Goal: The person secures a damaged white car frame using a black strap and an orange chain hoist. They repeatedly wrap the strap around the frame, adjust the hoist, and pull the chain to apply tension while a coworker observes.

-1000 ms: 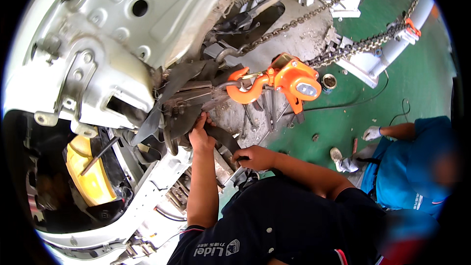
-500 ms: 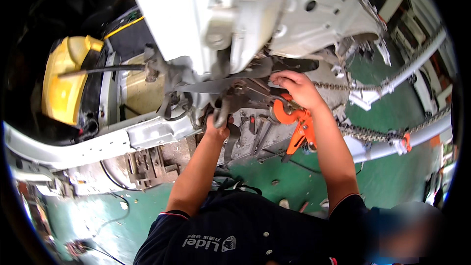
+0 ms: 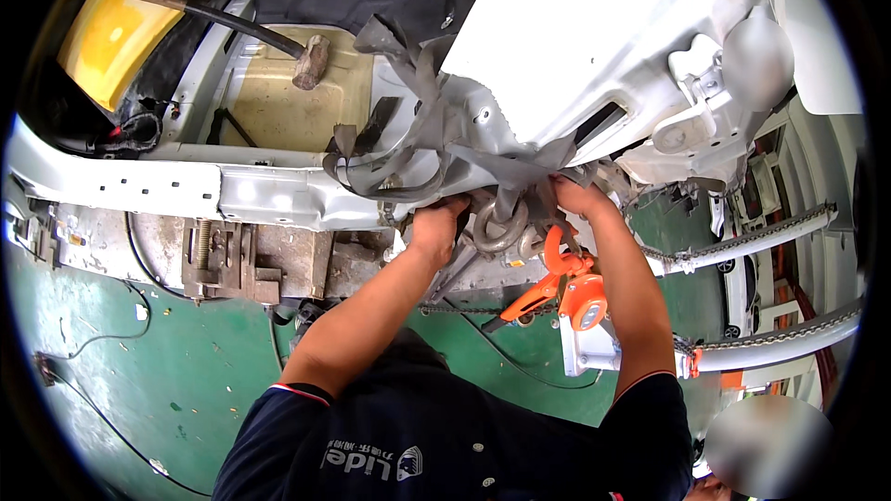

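My left hand [image 3: 436,225] is curled at the underside of the white body rail [image 3: 278,196], closed on something dark that I cannot make out. Beside it, a steel shackle [image 3: 497,234] hangs from tangled dark grey straps [image 3: 506,167]. My right hand [image 3: 575,195] reaches among those straps beneath the white panel [image 3: 585,28], its fingertips hidden. Below the shackle, between my forearms, hangs an orange lever chain hoist [image 3: 583,301] with its hook turned up toward the shackle.
A sledgehammer [image 3: 310,62] lies in the floor pan, near a yellow part [image 3: 121,32]. A rusty clamp [image 3: 223,260] supports the rail. Chains run along frame arms [image 3: 780,343] at right. Hoses [image 3: 102,417] cross the green floor. A co-worker's hand [image 3: 710,492] shows bottom right.
The view has swung toward the car's floor pan. My right hand has left the low strap end beside my left hand and moved up among the straps right of the shackle.
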A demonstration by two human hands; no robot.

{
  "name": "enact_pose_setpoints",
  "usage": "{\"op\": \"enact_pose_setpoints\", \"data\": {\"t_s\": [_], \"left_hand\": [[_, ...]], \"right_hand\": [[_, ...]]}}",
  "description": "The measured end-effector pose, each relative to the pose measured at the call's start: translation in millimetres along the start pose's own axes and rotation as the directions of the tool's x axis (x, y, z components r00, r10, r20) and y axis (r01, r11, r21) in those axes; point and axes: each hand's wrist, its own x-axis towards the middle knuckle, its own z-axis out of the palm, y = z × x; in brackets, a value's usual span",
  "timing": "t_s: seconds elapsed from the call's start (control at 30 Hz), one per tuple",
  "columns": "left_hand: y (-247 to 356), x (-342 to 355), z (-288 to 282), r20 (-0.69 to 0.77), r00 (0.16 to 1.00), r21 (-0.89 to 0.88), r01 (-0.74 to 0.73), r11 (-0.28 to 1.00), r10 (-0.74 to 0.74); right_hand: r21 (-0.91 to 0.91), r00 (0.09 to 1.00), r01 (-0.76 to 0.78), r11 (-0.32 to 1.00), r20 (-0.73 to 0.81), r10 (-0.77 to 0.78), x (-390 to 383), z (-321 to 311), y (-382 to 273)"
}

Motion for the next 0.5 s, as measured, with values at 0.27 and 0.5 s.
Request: {"op": "enact_pose_setpoints", "data": {"t_s": [0.27, 0.5], "left_hand": [[-25.9, 3.4, -11.4, -0.118, 0.916, -0.015, -0.387, 0.922, 0.382], [-29.2, -15.9, 17.7, -0.171, 0.882, 0.232, -0.397, 0.888, 0.439]], "right_hand": [[-0.12, 0.972, 0.232, 0.965, 0.048, -0.228, 9.0, -3.2, -26.3], [0.219, 0.855, 0.294, 0.931, 0.376, -0.358, 49.4, 17.3, -15.5]]}}
